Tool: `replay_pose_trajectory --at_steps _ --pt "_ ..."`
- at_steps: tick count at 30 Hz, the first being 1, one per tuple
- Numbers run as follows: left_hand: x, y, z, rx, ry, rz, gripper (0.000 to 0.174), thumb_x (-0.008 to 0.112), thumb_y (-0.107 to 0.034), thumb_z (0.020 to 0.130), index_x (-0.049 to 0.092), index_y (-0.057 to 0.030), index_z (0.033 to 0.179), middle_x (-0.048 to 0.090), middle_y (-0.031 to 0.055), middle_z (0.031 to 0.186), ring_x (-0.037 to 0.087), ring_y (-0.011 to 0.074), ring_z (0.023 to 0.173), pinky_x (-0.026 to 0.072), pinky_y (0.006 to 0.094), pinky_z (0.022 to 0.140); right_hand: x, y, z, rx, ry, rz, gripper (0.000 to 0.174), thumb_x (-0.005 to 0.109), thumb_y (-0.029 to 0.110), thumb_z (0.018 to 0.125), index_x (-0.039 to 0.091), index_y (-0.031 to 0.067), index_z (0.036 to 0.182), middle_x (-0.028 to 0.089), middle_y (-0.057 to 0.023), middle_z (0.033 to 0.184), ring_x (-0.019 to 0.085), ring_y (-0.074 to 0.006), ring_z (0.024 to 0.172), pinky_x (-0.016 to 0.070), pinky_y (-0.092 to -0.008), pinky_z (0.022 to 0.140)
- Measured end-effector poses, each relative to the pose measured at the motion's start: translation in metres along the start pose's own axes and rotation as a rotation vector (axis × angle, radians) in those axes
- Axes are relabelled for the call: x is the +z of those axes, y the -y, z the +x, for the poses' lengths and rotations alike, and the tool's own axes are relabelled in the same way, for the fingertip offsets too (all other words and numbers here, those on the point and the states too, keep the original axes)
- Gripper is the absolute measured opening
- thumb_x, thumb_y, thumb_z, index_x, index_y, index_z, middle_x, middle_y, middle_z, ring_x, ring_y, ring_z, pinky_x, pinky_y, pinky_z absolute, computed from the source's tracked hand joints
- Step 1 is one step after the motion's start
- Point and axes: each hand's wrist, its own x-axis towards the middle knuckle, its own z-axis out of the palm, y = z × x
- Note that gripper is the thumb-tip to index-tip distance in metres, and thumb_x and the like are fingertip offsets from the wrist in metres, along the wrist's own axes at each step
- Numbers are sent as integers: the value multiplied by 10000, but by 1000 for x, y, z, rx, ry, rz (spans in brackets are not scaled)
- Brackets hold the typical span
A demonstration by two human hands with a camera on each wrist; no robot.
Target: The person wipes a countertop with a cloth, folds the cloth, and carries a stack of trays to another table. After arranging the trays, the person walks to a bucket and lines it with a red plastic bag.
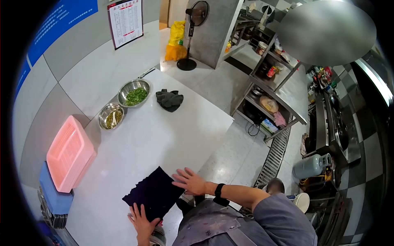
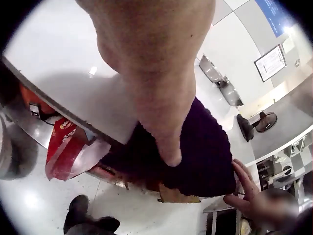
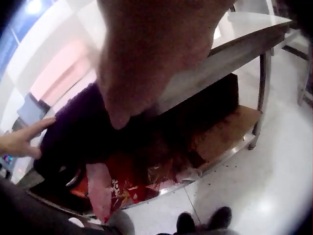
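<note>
The dark cloth [image 1: 154, 192] was best kept flat by left hand [image 1: 142, 224] and right hand [image 1: 191, 182], fingers spread, pressure even.

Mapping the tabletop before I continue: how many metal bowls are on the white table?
2. The larger bowl, holding chopped greens, sits near the crumpled dark bundle; the smaller bowl, with a white spoon, sits between the larger and the pink trays. No others show.
</note>
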Motion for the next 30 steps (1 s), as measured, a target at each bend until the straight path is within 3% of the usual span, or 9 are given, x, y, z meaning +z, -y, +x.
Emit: replay_pose_trajectory --at_steps 4,11,13,15,17,21,25,28,30 --pt "-26 -37 13 -117 58 31 1046 925 -397 698 463 -61 1575 266 229 1723 205 477 1594 166 767 1205 -15 -23 -18 73 7 25 851 812 409 870 436 157 1592 377 -165 1658 319 -409 1551 288 -605 1235" --pt "8 -123 58 -3 -153 -17 935 875 -288 768 453 -77 1576 325 220 1691 284 460 1558 261 673 1212 -23 -91 -66 90 -111 119 780 788 356 909 450 127 1574 410 -197 1623 392 -434 1480 359 -576 1188" --pt "18 -166 77 35 -175 -25 885 857 -279 795 468 -80 1565 363 218 1666 326 451 1534 296 630 1208 -31 -124 -90 131 -263 182 648 744 309 929 516 99 1498 522 -204 1523 519 -428 1363 436 -537 1124" --pt "35 -205 93 83 -178 -58 833 839 -286 821 491 -76 1549 388 219 1648 355 444 1516 317 598 1204 -45 -151 -121 183 -272 325 547 725 285 943 561 61 1415 635 -230 1337 633 -444 1173 518 -521 1006" --pt "52 -250 99 111 -166 -61 791 821 -294 847 508 -70 1538 405 226 1637 376 444 1505 332 582 1198 -33 -185 -154 233 -231 335 438 715 282 950 612 39 1300 694 -236 1147 670 -465 1013 554 -532 893" --pt "90 -315 77 69 -163 -169 753 800 -301 869 518 -66 1526 435 252 1613 438 456 1464 391 577 1169 -10 -235 -217 214 131 362 450 719 340 950 682 34 1278 735 -219 1145 697 -437 1051 563 -506 925" --pt "109 -350 21 -191 -201 -242 712 766 -356 883 539 -56 1488 462 296 1577 525 470 1386 483 559 1110 16 -270 -248 45 453 412 487 705 367 932 689 13 1266 752 -227 1102 697 -427 1074 561 -517 928" --pt "126 -349 -46 -471 -262 -302 713 763 -344 877 535 -55 1488 452 303 1583 525 484 1381 490 554 1105 15 -264 -235 -75 556 383 561 720 407 912 682 22 1318 751 -215 1207 709 -401 1121 563 -487 970" --pt "139 -343 -97 -626 -353 -305 719 767 -320 863 534 -54 1489 448 307 1586 529 499 1370 499 553 1099 5 -248 -215 15 672 344 588 722 397 898 672 11 1340 744 -216 1247 714 -384 1142 561 -465 997"
